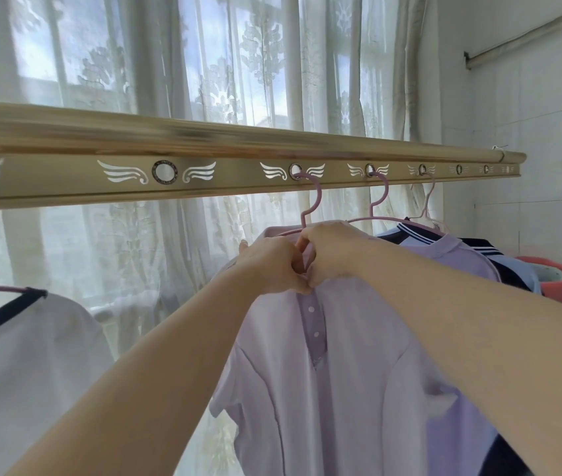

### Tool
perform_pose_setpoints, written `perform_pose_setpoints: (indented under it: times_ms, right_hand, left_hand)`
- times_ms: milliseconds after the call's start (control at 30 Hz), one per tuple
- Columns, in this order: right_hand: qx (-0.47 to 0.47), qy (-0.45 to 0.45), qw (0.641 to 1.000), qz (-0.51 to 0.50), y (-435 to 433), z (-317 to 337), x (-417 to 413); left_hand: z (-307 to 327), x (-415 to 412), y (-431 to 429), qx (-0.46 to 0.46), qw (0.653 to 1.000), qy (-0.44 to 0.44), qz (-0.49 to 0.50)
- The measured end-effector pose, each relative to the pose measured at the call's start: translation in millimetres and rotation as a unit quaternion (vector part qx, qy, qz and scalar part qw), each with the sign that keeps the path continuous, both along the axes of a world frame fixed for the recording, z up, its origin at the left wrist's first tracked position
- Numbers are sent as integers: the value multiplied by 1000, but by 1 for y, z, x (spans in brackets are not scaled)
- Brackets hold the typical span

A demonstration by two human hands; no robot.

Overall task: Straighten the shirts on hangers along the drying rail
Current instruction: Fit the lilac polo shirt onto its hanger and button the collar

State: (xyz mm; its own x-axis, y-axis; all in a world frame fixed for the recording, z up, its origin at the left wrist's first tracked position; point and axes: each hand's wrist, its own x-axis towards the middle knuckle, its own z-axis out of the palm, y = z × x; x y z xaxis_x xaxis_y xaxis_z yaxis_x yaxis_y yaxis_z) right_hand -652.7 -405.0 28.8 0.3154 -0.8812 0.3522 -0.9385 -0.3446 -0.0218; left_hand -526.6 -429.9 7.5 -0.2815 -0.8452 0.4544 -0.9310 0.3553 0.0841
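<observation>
A gold drying rail [238, 159] with round holes runs across the view. A pale lilac polo shirt [341, 355] hangs from a pink hanger [314, 197] hooked in one hole. My left hand [269, 266] and my right hand [333, 250] meet at its collar, both pinching the fabric at the top of the button placket. Behind it to the right hang a second lilac shirt [458, 255] on another pink hanger [379, 197] and a blue shirt with a navy striped collar [417, 235]. A white shirt with navy neck trim [32, 355] hangs at the left.
Sheer lace curtains [204, 80] cover the window behind the rail. A white tiled wall [530, 149] closes the right side. A red-orange basin [558, 276] sits behind the shirts at the right. An unused hole [165, 172] in the rail lies left of the lilac polo.
</observation>
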Motion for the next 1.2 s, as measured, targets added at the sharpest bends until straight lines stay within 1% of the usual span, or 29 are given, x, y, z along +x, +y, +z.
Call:
perform_pose_setpoints:
  times_ms: [133, 200, 267, 333, 433, 500, 633, 733, 800, 933, 1100, 1200]
  right_hand:
    - [4, -37, 999, 12, -5, -1, -9]
    - [-16, -22, 999, 17, -8, -1, -11]
    - [-35, 19, 999, 12, -8, -1, -11]
    - [-35, 61, 998, 3, -6, -1, -10]
    - [-24, 89, 996, -9, -5, 2, -6]
    - [-20, 96, 995, -14, -6, 3, -2]
    - [-20, 93, 995, -14, -6, 3, 1]
    - [-4, 83, 996, -14, -5, 3, 1]
    - [9, 69, 997, -14, -5, 3, 2]
    - [24, 43, 999, -21, -5, 4, 6]
    - [14, 48, 998, -35, -6, 2, 10]
    - [37, 40, 998, -33, -7, 0, 9]
  left_hand:
    - [2, 10, 1, -18, 996, 72, -39]
    - [2, 19, 0, -11, 995, 73, -64]
    - [1, 26, 1, 4, 994, 65, -86]
    - [1, 28, 5, -2, 995, 46, -85]
    - [0, 24, 13, -25, 997, 27, -73]
    - [-1, 23, 15, -37, 996, 44, -74]
    - [-5, 20, 16, -63, 989, 115, -74]
    - [-7, 19, 16, -74, 986, 125, -77]
    - [-7, 20, 16, -77, 988, 109, -72]
    - [-6, 19, 21, -72, 995, 48, -39]
    - [-7, 17, 20, -60, 998, -25, -1]
    - [-7, 18, 20, -25, 999, -34, -11]
